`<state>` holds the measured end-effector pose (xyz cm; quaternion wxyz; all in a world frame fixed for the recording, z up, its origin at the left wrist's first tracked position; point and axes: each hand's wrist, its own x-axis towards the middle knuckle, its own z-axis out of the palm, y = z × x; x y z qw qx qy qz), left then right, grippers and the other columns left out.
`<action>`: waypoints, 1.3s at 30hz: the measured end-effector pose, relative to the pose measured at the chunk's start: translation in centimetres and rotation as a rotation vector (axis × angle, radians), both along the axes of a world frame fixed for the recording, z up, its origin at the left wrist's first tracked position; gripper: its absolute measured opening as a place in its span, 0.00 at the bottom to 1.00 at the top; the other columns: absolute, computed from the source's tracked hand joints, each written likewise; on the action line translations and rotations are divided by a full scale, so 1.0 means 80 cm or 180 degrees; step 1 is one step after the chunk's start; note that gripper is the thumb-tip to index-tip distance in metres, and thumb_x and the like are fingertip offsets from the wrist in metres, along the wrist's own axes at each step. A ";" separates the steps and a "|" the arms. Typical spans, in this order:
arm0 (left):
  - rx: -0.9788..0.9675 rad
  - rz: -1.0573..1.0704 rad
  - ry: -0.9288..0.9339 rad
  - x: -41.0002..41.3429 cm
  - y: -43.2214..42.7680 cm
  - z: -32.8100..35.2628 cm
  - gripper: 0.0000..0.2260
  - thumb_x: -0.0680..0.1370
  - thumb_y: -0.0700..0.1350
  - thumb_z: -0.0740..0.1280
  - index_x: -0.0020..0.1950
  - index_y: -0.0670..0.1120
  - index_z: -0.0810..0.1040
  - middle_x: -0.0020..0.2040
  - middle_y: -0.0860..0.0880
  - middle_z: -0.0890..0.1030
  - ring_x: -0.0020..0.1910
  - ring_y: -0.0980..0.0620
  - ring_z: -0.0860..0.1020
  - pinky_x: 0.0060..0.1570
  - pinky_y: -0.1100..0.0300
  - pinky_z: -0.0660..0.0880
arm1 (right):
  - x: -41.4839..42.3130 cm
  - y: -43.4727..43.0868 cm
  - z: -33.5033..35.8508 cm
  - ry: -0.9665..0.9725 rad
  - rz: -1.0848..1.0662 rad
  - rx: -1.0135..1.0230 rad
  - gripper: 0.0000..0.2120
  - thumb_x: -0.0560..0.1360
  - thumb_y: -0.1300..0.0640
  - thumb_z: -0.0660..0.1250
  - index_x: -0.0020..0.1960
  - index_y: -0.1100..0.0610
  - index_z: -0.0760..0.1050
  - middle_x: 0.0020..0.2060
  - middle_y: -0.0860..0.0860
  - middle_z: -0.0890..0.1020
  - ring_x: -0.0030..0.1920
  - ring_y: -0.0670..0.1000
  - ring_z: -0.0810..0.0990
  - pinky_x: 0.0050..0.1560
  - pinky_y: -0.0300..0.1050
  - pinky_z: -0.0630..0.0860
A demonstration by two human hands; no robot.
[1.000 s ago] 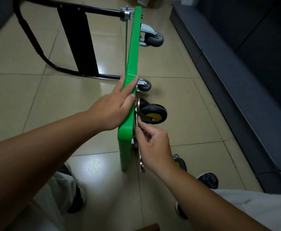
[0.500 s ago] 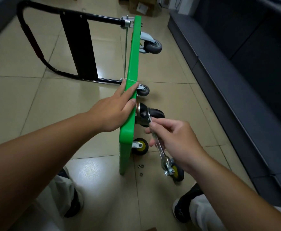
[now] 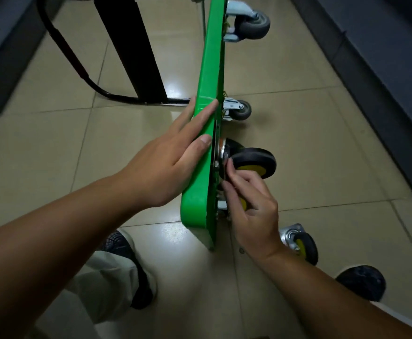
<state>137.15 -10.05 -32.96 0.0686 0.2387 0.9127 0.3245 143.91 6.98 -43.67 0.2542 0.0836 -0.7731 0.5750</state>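
Caster-fitting step. At mid-frame the left hand (image 3: pixel 166 165) lies flat, steadying the upended deck (image 3: pixel 210 69). The right hand's (image 3: pixel 251 209) curled fingers pinch the caster (image 3: pixel 254 162) at its mount. Next probably comes a careful twist there.

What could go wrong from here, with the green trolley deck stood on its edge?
1. The green plastic trolley deck stands on edge, steadied only by the flat left hand; it may tip.
2. The right hand works tight between the deck and the black caster with yellow hub; a swivel could pinch fingers.
3. A loose metal-plated caster lies on the tiles near the dark shoe: a likely trip hazard.
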 end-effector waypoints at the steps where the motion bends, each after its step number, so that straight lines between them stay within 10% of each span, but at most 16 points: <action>1: 0.0002 -0.0002 0.0000 0.000 -0.001 -0.001 0.26 0.82 0.60 0.47 0.81 0.67 0.48 0.83 0.62 0.45 0.80 0.57 0.57 0.75 0.53 0.62 | 0.000 -0.001 -0.002 0.0032 -0.0015 -0.0018 0.19 0.77 0.73 0.68 0.68 0.66 0.75 0.51 0.57 0.80 0.53 0.51 0.81 0.55 0.42 0.77; 26: 0.0097 0.0146 -0.0066 0.007 0.006 -0.002 0.26 0.82 0.59 0.47 0.80 0.68 0.48 0.83 0.59 0.46 0.80 0.51 0.60 0.74 0.51 0.63 | 0.017 -0.005 -0.003 -0.0232 0.0440 0.0420 0.20 0.81 0.69 0.63 0.72 0.68 0.71 0.50 0.59 0.78 0.51 0.54 0.79 0.55 0.41 0.75; 32: -0.0191 0.0223 -0.0116 0.009 0.014 0.010 0.29 0.79 0.60 0.45 0.82 0.65 0.47 0.84 0.54 0.44 0.76 0.43 0.67 0.68 0.49 0.69 | 0.034 -0.012 0.093 -0.1967 0.0488 -0.0449 0.10 0.82 0.62 0.65 0.60 0.58 0.83 0.38 0.60 0.83 0.34 0.56 0.83 0.39 0.52 0.84; 39: -0.0347 0.0106 -0.0152 0.008 0.009 0.015 0.28 0.80 0.62 0.44 0.82 0.65 0.44 0.84 0.53 0.42 0.73 0.41 0.70 0.65 0.47 0.72 | 0.011 -0.003 0.167 -0.3262 0.0694 -0.1633 0.11 0.81 0.63 0.66 0.56 0.72 0.78 0.37 0.61 0.80 0.26 0.50 0.79 0.27 0.41 0.79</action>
